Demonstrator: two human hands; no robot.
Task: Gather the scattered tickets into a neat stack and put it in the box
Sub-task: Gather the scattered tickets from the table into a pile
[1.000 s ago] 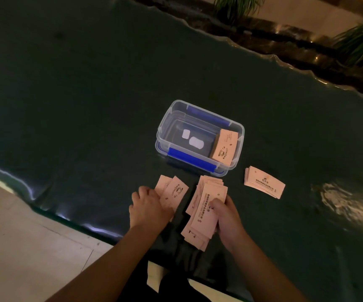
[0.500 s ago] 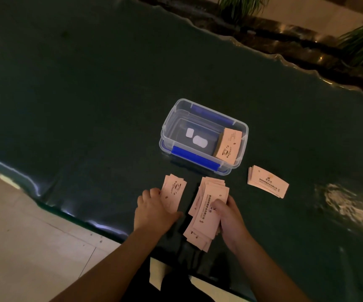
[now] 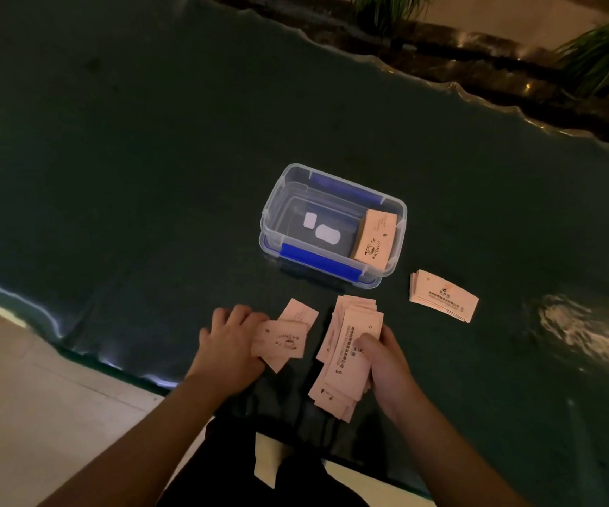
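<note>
Two hands work at the near edge of the dark green worktop [image 3: 149,159]. The left hand [image 3: 228,342] is closed on a small bunch of pink tickets [image 3: 280,341]; its fingers curl over the left end of the bunch, and the top ticket lies with its long axis almost sideways, pointing to the right of the hand. One more ticket [image 3: 301,314] shows from under this bunch, just beyond the hand, and its long axis points away and to the right.

The right hand [image 3: 383,360] is clamped on a larger, loose pile of tickets [image 3: 347,360]. The thumb presses on top of the pile and the other fingers are hidden below it. This pile is fanned and not yet even; its long axis runs from near the person's body, left of the hand, up and away toward the box. The two bunches are near each other but do not touch.

Beyond both hands stands the clear plastic box [image 3: 332,228] with blue clips, open, with its long axis sideways. Inside it, at the right end, a neat stack of tickets [image 3: 374,237] leans against the wall, with its long axis pointing away from the person. Two white labels [image 3: 323,230] show on the bottom of the box.

To the right of the right hand and farther away, a separate stack of tickets [image 3: 444,296] lies flat on the worktop, well apart from the hand, with its long axis pointing right and slightly toward the person.
</note>
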